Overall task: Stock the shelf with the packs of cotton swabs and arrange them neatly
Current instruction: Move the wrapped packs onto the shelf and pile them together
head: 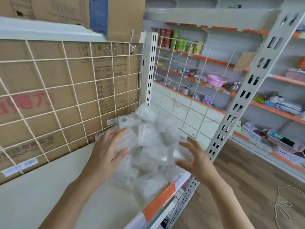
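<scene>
Head view: on the white metal shelf (49, 187), a loose heap of clear plastic cotton-swab packs (151, 146) fills the far right corner. The left hand (105, 154) rests flat-fingered on its left side; the right hand (194, 159), fingers spread, hovers just right of it.

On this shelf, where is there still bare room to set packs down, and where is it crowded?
Bare: the white shelf left of the left hand, between the cardboard-backed wire grid and the orange front strip. Crowded: the right corner, where clear packs pile up beside the side wire panel.
</scene>
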`<state>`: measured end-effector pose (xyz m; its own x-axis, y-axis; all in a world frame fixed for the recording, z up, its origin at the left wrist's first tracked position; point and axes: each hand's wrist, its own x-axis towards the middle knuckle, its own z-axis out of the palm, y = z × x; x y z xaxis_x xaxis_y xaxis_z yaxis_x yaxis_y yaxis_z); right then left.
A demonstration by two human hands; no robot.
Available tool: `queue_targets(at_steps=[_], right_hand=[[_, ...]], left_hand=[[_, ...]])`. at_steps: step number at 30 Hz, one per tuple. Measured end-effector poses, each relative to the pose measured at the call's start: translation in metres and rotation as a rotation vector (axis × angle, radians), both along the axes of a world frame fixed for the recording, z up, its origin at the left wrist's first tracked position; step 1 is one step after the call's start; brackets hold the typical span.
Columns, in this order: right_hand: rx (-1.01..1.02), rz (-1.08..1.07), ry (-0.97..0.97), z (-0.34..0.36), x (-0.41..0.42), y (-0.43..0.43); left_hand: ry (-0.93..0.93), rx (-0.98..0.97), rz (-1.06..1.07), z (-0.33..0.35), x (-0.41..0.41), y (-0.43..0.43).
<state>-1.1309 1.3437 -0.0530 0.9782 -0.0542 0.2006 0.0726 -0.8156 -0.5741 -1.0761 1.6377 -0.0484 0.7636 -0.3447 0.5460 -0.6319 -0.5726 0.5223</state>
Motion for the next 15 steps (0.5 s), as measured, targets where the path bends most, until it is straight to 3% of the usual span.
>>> queue_targets(at_steps=[7, 15], right_hand=[[-0.036, 0.183, 0.003, -0.01, 0.035, -0.012], [-0.028, 0.216, -0.039, -0.022, 0.049, -0.009]], left_hand=[[0.027, 0.025, 0.036, -0.001, 0.028, -0.035], [0.012, 0.269, 0.023, 0.008, 0.062, -0.085]])
